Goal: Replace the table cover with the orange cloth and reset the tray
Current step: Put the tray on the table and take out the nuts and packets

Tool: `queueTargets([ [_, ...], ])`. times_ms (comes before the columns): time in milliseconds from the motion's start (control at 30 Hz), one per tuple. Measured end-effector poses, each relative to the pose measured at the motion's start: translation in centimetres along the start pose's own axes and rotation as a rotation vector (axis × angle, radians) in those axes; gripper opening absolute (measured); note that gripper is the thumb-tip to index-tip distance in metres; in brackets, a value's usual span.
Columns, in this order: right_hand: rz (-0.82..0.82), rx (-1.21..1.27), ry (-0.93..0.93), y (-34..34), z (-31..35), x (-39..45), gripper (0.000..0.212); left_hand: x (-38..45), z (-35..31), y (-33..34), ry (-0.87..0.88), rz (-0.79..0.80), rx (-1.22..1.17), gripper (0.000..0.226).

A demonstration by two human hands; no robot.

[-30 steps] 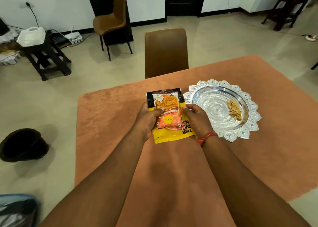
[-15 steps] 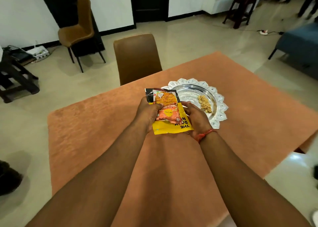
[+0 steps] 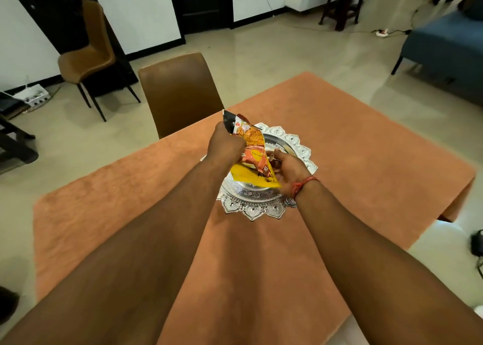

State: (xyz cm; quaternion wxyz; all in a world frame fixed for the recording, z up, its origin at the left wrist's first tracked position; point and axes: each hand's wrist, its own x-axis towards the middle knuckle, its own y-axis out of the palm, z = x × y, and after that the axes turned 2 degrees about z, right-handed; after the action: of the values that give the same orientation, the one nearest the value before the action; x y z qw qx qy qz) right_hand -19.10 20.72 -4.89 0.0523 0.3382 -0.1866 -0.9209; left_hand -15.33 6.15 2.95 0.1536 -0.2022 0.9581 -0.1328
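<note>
While both hands work above the tray: one snack packet (image 3: 249, 159), yellow-orange with a black top edge, held tilted over one silver tray (image 3: 257, 206). Left hand (image 3: 226, 146) fisted round the packet's upper part, grip tight. Right hand (image 3: 287, 169) cupped under the lower yellow corner, fingers curled against the packet; red thread band (image 3: 304, 185) on that wrist. Tray resting on one orange cloth (image 3: 366, 161), which covers the whole worktop; scalloped rim visible at near and far right edges, centre mostly hidden by packet and hands. Contents of tray: cannot tell, view blocked.

Surroundings counted: two brown chairs, one (image 3: 180, 93) pushed against the far worktop edge, one (image 3: 88, 57) well apart by the wall. One dark stool (image 3: 342, 4) far right. One blue sofa (image 3: 449, 49) at right edge. One white power strip (image 3: 383, 32) with cable on the floor near the sofa. Both forearms crossing the near half of the cloth, hiding much of it.
</note>
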Motion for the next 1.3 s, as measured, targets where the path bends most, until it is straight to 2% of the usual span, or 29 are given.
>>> queueTargets([
  [100, -0.029, -0.028, -0.011, 0.3, -0.1, 0.5, 0.029, -0.2, 1.4, -1.0, -0.059, -0.009, -0.098, 0.033],
  [167, -0.034, -0.136, -0.068, 0.7, -0.1, 0.8, 0.02, -0.5, 2.4, -1.9, -0.098, -0.022, -0.19, 0.033],
  [233, -0.046, -0.519, -0.229, 0.9, 0.0, 1.2, 0.014, -0.7, 3.5, -2.9, -0.141, -0.04, -0.298, 0.036],
  [333, -0.107, -1.366, -0.536, 1.3, -0.1, 1.4, 0.024, -1.4, 5.6, -4.9, -0.207, -0.074, -0.446, 0.038],
  [400, -0.168, -1.632, -0.679, 2.1, -0.2, 0.6, 0.031, -2.0, 7.0, -6.3, -0.232, -0.092, -0.512, 0.037],
  [433, -0.183, -1.654, -0.74, 3.0, -0.2, -0.3, 0.032, -2.5, 7.7, -7.0, -0.236, -0.097, -0.532, 0.037],
  [500, -0.117, -1.523, -0.789, 4.8, -0.9, -2.0, 0.033, -3.3, 9.0, -8.4, -0.231, -0.1, -0.574, 0.037],
  [600, 0.147, -1.182, -0.612, 7.7, -3.8, -5.1, 0.034, -5.1, 11.5, -11.0, -0.218, -0.11, -0.642, 0.039],
  [667, 0.305, -1.062, -0.457, 9.3, -6.7, -7.1, 0.037, -6.6, 14.0, -12.9, -0.222, -0.112, -0.66, 0.041],
  [733, 0.388, -0.981, -0.348, 10.3, -10.3, -7.9, 0.032, -8.2, 16.9, -14.8, -0.251, -0.131, -0.666, 0.043],
  [867, 0.382, -0.901, -0.214, 11.4, -18.9, -7.1, 0.042, -10.8, 22.7, -17.7, -0.369, -0.213, -0.589, 0.039],
  [1000, 0.326, -0.947, -0.135, 11.5, -24.6, -6.6, 0.049, -11.8, 27.1, -18.5, -0.503, -0.277, -0.552, 0.04],
  [1133, 0.24, -1.03, -0.166, 11.1, -26.6, -6.2, 0.05, -12.4, 28.3, -17.9, -0.52, -0.327, -0.517, 0.034],
  [1233, 0.215, -1.079, -0.181, 11.3, -28.2, -6.4, 0.051, -13.2, 30.0, -18.2, -0.516, -0.314, -0.399, 0.025],
  [1300, 0.218, -1.15, -0.21, 11.2, -28.5, -6.5, 0.049, -12.7, 32.6, -18.3, -0.511, -0.298, -0.254, 0.035],
])
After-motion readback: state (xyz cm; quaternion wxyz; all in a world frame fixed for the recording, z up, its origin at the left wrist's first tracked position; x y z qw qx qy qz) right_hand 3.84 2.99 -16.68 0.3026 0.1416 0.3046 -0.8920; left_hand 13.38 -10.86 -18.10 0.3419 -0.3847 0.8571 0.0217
